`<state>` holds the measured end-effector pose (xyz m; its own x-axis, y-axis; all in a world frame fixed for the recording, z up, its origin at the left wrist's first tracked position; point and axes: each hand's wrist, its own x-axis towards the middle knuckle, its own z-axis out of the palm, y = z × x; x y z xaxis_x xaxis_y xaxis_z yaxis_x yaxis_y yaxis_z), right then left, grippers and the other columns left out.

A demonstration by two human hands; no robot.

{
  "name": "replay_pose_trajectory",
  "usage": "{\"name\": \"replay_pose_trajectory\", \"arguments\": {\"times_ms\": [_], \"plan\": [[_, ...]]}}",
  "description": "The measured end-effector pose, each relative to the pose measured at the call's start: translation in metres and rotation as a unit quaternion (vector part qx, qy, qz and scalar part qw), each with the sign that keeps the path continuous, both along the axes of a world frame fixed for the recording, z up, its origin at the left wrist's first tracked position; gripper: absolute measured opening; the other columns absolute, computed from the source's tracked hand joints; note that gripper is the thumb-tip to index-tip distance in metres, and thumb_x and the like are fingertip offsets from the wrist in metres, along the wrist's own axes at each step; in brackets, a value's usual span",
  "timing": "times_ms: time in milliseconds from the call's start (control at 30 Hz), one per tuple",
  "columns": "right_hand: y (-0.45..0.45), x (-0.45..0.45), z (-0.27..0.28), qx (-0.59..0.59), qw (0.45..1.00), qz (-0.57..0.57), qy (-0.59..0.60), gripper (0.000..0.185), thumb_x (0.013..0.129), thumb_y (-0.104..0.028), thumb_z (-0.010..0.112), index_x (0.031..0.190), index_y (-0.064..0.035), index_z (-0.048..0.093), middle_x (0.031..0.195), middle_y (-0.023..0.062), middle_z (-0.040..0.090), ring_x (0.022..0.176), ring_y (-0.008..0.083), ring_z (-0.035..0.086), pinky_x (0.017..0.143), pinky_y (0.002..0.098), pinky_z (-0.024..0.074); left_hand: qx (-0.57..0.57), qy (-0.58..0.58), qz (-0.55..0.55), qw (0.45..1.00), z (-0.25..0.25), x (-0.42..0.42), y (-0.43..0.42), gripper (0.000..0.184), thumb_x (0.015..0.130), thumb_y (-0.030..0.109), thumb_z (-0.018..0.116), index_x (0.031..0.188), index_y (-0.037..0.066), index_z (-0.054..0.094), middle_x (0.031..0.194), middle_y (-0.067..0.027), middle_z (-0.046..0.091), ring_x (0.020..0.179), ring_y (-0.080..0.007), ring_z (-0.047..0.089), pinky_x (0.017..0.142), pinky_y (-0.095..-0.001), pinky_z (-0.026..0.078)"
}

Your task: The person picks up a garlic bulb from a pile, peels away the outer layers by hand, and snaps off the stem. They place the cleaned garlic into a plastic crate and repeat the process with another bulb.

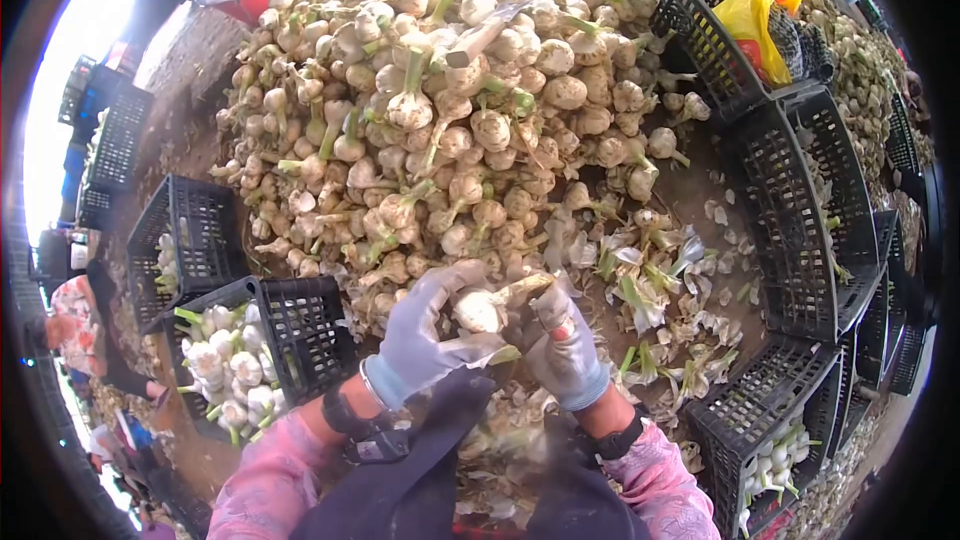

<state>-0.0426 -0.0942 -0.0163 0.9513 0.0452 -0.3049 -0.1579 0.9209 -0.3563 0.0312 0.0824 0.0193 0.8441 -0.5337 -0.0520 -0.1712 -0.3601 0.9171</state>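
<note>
In a light grey work glove, my left hand (421,329) is closed around a garlic bulb (480,311) in front of the pile. The bulb's stem points right, toward my right hand (566,348). Also gloved, that hand has its thumb and fingers pinched at the stem end. A loose strip of skin with a greenish tip (505,353) hangs below the bulb. Just beyond both hands rises a big heap of untrimmed garlic (480,155), earthy and with stems on. On top of it lies a knife (485,37) with a pale handle.
Left of me stands a black crate (300,325) holding cleaned white garlic (240,370); another crate (205,235) is behind it. Black crates (790,210) line the right side, one with a yellow bag (765,30). Peelings (650,300) litter the ground. A person (80,325) sits at far left.
</note>
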Motion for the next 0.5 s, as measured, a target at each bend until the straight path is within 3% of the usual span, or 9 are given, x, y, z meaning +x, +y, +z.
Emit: {"name": "replay_pose_trajectory", "arguments": {"times_ms": [100, 200, 367, 500], "plan": [[0.003, -0.001, 0.007, -0.091, 0.994, 0.023, 0.059, 0.035, 0.092, -0.023, 0.069, 0.118, -0.0053, 0.055, 0.099, 0.0020, 0.062, 0.084, 0.0108, 0.060, 0.071, 0.0260, 0.0515, 0.042, -0.184, -0.037, 0.981, 0.004, 0.000, -0.012, 0.069, 0.063, 0.017, 0.090, 0.123, 0.001, 0.060, 0.114, -0.0134, 0.063, 0.104, -0.0284, 0.063, 0.088, -0.0370, 0.051], [0.004, -0.005, -0.007, -0.070, 0.994, 0.038, 0.081, 0.030, 0.092, -0.020, 0.070, 0.114, -0.0030, 0.057, 0.099, 0.0051, 0.065, 0.085, 0.0136, 0.065, 0.070, 0.0273, 0.0578, 0.070, -0.233, -0.077, 0.967, 0.008, -0.004, -0.022, 0.073, 0.059, 0.019, 0.092, 0.122, 0.003, 0.060, 0.112, -0.0158, 0.062, 0.101, -0.0326, 0.063, 0.085, -0.0378, 0.052], [-0.006, -0.012, -0.003, 0.015, 0.997, 0.054, 0.059, 0.027, 0.092, -0.018, 0.069, 0.111, -0.0007, 0.060, 0.103, 0.0081, 0.067, 0.089, 0.0161, 0.067, 0.077, 0.0302, 0.0593, 0.031, -0.205, -0.062, 0.976, 0.008, -0.004, -0.027, 0.071, 0.058, 0.020, 0.092, 0.119, 0.004, 0.061, 0.109, -0.0148, 0.064, 0.095, -0.0323, 0.065, 0.079, -0.0371, 0.054], [-0.006, -0.014, -0.002, 0.012, 0.997, 0.039, 0.062, 0.027, 0.092, -0.017, 0.069, 0.113, -0.0005, 0.061, 0.103, 0.0078, 0.068, 0.094, 0.0163, 0.066, 0.084, 0.0317, 0.0567, 0.036, -0.203, -0.064, 0.976, 0.012, -0.003, -0.028, 0.070, 0.057, 0.021, 0.092, 0.118, 0.004, 0.061, 0.106, -0.0139, 0.065, 0.092, -0.0319, 0.066, 0.077, -0.0366, 0.054]]}}
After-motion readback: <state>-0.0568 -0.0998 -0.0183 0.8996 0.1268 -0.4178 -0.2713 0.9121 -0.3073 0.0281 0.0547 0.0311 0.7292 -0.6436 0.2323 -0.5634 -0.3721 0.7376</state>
